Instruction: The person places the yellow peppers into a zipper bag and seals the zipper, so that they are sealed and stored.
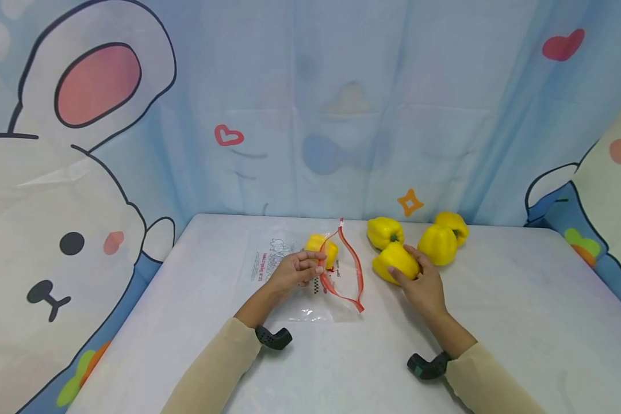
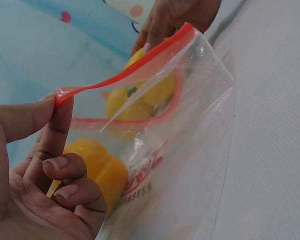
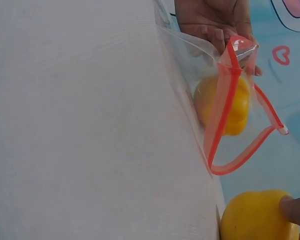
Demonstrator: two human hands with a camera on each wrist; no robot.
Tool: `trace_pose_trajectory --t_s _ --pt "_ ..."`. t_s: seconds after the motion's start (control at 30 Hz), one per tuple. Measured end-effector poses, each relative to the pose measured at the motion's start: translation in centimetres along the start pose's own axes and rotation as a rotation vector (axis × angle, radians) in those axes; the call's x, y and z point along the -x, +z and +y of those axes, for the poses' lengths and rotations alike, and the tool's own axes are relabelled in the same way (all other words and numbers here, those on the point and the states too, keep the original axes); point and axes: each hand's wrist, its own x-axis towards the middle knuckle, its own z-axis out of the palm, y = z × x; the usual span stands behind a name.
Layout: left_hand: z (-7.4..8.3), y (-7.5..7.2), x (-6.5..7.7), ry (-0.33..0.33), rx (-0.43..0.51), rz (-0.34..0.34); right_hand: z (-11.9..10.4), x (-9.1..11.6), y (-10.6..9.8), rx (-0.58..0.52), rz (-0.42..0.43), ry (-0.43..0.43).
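A clear zip bag [image 1: 305, 307] with a red zip edge lies on the table, its mouth spread apart toward the right. My left hand [image 1: 297, 271] pinches the red edge between thumb and forefinger, as the left wrist view shows. Inside the bag is one yellow bell pepper [image 3: 222, 105]. To the right of the mouth, my right hand [image 1: 424, 287] grips another yellow bell pepper [image 1: 395, 263] between thumb and fingers. Three more yellow peppers stand close by: one pepper [image 1: 385, 232] just behind the gripped one, a second pepper [image 1: 437, 245] and a third pepper [image 1: 451, 225] farther right.
The white table [image 1: 517, 322] ends at a blue cartoon curtain [image 1: 341, 161] behind the peppers. A black wrist device [image 1: 274, 338] sits at the left wrist, and another black device [image 1: 427, 366] at the right wrist.
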Motion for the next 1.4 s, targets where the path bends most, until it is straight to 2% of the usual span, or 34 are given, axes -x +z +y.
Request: trace_pose_trajectory --t_s 0.2,0.63,0.93,1.13,1.4 --pt "-0.06 0.00 -0.05 0.003 -0.007 0.005 -0.03 0.04 0.01 0.024 0.011 -0.005" --pt "0.10 0.02 0.02 -0.001 0.004 0.001 -0.19 0.44 -0.08 -0.051 0.005 0.028" --pt "0.15 0.06 0.02 0.001 0.006 -0.001 -0.04 0.40 -0.04 -0.042 0.034 0.021" --pt "0.23 0.06 0.11 -0.002 0.005 0.001 -0.29 0.42 -0.32 -0.054 0.088 -0.001" --pt "0.25 0.05 0.18 0.000 0.006 -0.007 -0.79 0.60 -0.24 -0.077 0.117 0.013"
